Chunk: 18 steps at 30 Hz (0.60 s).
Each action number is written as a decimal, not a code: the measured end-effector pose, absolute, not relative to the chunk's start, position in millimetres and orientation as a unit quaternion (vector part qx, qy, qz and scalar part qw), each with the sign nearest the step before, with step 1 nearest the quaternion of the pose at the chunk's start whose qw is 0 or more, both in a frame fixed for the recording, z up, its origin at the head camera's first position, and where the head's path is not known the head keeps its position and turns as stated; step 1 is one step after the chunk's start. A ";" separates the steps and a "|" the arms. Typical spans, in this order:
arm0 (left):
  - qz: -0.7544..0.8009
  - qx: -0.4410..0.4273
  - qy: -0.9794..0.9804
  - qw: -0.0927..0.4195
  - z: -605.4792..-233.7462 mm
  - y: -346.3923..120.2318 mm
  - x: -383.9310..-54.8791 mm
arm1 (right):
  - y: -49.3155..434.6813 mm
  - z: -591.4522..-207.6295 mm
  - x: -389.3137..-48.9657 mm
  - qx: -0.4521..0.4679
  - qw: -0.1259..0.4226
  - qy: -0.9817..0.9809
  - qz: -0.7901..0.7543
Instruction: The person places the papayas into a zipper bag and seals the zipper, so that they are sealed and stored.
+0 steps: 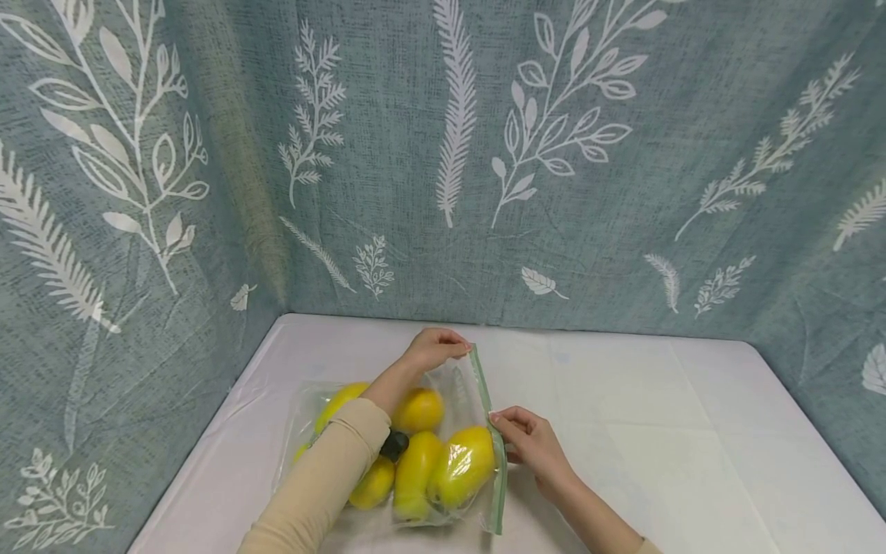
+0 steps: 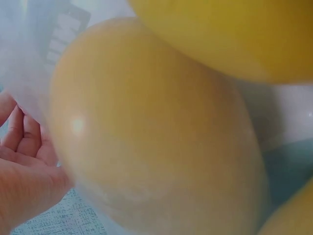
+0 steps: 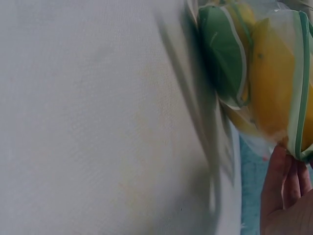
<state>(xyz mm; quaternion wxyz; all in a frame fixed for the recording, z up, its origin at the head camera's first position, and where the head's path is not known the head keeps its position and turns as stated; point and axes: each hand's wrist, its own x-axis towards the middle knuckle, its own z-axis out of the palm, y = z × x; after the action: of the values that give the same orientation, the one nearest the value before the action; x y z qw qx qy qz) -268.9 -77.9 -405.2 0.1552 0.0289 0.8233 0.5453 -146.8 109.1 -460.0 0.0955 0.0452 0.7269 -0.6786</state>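
Note:
A clear zip bag (image 1: 457,400) with a green strip (image 1: 480,377) along its opening lies on its side, holding several yellow mangoes (image 1: 464,465). At the strip's far end, my left hand (image 1: 432,350) pinches the bag's corner, its forearm reaching across the bag. My right hand (image 1: 534,445) pinches the strip near its middle, beside the nearest mango. In the left wrist view, a mango (image 2: 151,122) behind plastic fills most of the picture, with the left fingers (image 2: 29,134) at its left. The right wrist view has the right hand (image 3: 288,200) under the green-edged opening (image 3: 299,83).
A white cloth covers the table (image 1: 644,431), which extends right of the bag. Blue-grey curtains (image 1: 408,154) with white leaf prints stand behind it and at both sides. A small black object (image 1: 395,445) sits by the left wrist above the mangoes.

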 end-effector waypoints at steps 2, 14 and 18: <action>0.545 0.026 0.823 0.155 -405.1 -77.6 -269.3 | 109.0 -460.1 -146.2 0.045 0.097 0.725 -0.680; 0.554 0.029 0.818 0.151 -407.9 -80.4 -272.1 | 108.0 -457.3 -139.5 0.046 0.104 0.716 -0.688; 0.554 0.028 0.818 0.149 -408.4 -80.4 -272.2 | 107.6 -456.5 -137.2 0.047 0.107 0.719 -0.685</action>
<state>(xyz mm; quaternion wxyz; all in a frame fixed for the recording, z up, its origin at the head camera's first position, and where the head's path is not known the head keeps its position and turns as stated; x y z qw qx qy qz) -272.2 -80.4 -408.4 0.1487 0.0285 0.8184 0.5543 -137.2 107.6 -456.5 0.1067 0.0471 0.7189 -0.6853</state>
